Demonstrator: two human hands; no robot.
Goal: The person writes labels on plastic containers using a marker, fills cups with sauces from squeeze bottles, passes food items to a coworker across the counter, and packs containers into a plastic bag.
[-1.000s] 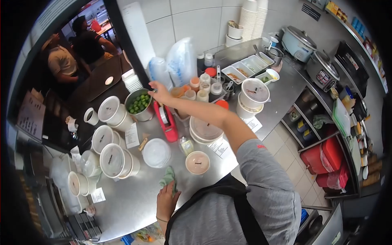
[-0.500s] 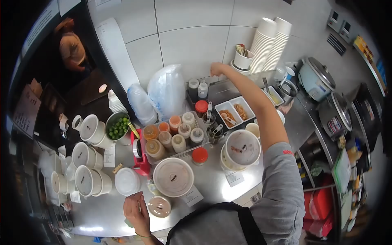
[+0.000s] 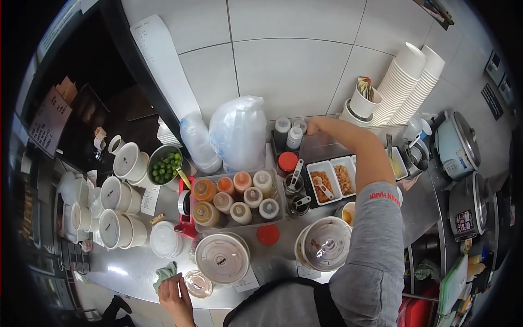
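Observation:
My right hand reaches far across the counter, beside a white-capped bottle and at the back edge of a metal lid. Its fingers are mostly hidden. In front of that lid, two white trays of brown crumbly toppings sit side by side, a measuring spoon in the left one. My left hand is low at the counter's front edge, its fingers loosely bent with nothing visible in them. Close by its fingertips lie a crumpled green cloth and a small lidded tub.
A basket of squeeze bottles stands mid-counter. Large lidded tubs stand nearer me. Left are more white tubs and a pot of green limes. Stacked paper bowls and a rice cooker are right.
The camera view has shifted, and the person seen through the left opening is out of view. My right hand has come down from near the wall to beside the bottles. More of the green cloth shows.

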